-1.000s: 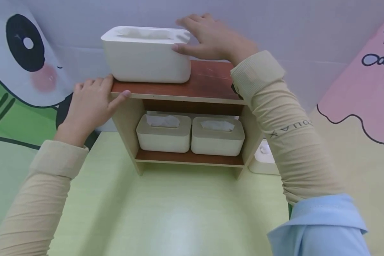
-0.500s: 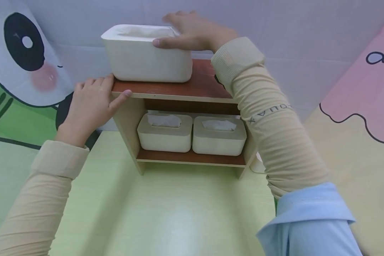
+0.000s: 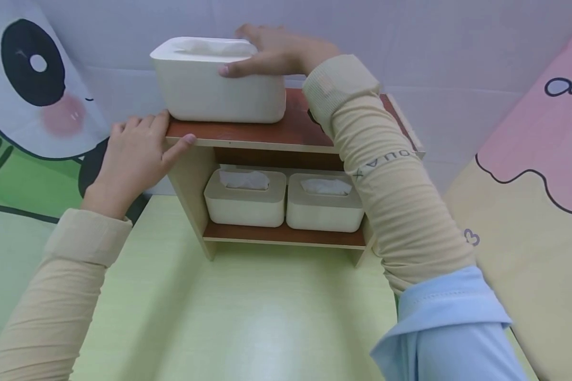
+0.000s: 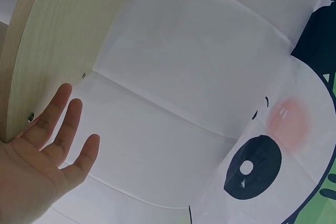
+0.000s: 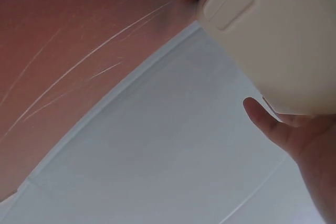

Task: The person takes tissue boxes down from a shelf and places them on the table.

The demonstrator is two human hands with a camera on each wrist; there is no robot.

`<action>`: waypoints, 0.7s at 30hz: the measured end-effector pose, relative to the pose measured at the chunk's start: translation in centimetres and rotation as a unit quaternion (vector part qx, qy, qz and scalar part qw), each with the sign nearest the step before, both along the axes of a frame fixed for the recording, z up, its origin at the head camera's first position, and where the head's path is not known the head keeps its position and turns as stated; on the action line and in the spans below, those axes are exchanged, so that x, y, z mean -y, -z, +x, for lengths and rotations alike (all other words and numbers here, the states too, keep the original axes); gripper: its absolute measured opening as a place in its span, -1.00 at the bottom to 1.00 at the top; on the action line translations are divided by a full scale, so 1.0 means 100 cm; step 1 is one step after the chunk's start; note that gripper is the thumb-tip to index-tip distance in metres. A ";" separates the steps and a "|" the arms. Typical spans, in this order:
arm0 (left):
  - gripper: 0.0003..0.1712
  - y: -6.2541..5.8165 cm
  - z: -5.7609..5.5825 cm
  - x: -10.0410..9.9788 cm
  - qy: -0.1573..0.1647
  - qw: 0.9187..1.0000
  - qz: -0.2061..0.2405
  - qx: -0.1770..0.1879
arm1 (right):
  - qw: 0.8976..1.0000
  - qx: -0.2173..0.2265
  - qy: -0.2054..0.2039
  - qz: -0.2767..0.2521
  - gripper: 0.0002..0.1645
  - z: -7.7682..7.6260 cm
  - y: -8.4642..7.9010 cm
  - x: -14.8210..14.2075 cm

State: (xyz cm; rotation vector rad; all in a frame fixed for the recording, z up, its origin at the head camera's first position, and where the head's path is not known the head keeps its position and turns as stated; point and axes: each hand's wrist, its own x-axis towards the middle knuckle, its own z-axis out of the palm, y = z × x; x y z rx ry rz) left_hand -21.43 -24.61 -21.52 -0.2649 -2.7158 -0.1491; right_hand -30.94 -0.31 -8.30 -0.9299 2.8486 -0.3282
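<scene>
A white tissue box (image 3: pixel 209 95) sits upright on the left part of the brown top of a small wooden shelf unit (image 3: pixel 295 132). My right hand (image 3: pixel 286 55) holds the box from its right end, thumb on the front face and fingers over the far side. In the right wrist view the box's end (image 5: pixel 283 40) shows above that hand. My left hand (image 3: pixel 128 156) rests on the shelf's top left corner, thumb along the front edge. Its fingers (image 4: pixel 65 129) look straight and spread beside the side panel (image 4: pixel 63 30) in the left wrist view.
Two tissue boxes with tissues showing, a left one (image 3: pixel 245 209) and a right one (image 3: pixel 324 214), stand side by side on the lower shelf. The unit stands on a pale green table (image 3: pixel 267 317). A cartoon-printed cloth (image 3: pixel 434 69) hangs behind. My right sleeve covers the shelf's right side.
My right hand has moved left along the tissue box and settled lower over it, thumb now near the middle of the front face. My left hand and the box stay in place.
</scene>
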 end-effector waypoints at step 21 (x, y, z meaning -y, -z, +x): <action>-0.17 0.000 -0.001 0.001 0.001 1.000 0.002 0.004 | 1.000 0.011 -0.013 -0.020 0.03 -0.005 0.001 0.006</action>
